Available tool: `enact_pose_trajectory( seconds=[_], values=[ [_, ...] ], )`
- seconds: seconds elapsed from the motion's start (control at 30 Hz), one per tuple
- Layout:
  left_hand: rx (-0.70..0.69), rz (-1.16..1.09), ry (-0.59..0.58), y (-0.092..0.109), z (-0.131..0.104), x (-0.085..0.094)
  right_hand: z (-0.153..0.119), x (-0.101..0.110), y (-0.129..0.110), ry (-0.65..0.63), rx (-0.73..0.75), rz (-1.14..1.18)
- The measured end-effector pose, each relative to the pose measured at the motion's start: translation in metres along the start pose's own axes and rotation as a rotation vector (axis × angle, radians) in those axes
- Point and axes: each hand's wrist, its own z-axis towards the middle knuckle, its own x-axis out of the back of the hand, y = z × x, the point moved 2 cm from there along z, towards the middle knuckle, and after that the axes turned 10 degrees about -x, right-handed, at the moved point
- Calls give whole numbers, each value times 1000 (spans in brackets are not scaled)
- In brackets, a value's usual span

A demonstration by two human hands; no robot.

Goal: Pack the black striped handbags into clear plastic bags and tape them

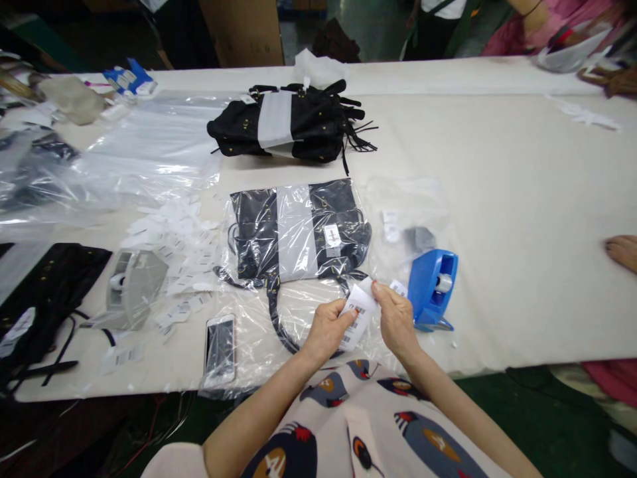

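Close to my body, my left hand [328,326] pinches a white barcode label sheet [359,312] between thumb and fingers. The sheet's upper right corner is gripped by my right hand [395,317], thumb and fingertips pressed together. Just beyond lies a black handbag [253,232] inside a clear plastic bag [239,338], with a pale wrap round its middle and a white tag [332,238] on its right part. The handbag's strap loops toward me under the plastic. To the right of my right hand stands a blue tape dispenser [432,289].
A second wrapped black handbag [318,126] lies further back, another [44,299] at the left edge. Loose labels [174,239], a grey tape dispenser [134,289] and a phone [220,348] are on the left. Clear plastic bags [164,139] lie behind. Another person's hand [622,252] shows at right.
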Motion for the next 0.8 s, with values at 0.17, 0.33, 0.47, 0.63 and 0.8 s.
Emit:
enact_pose_trajectory(
  seconds=[0.17, 0.33, 0.47, 0.63, 0.8],
  values=[
    [101, -14, -62, -28, 27, -18, 18, 56, 7, 408, 443, -98],
    [60, 49, -158, -47, 92, -69, 14, 106, -1, 575, 856, -626],
    [-91, 147, -86, -39, 117, -94, 1, 124, -15, 628, 1028, -817],
    [-22, 72, -308, 1, 91, -86, -3, 132, -23, 531, 998, -758],
    [212, -159, -541, 38, 58, -73, 8, 117, -21, 347, 883, -612]
  ],
)
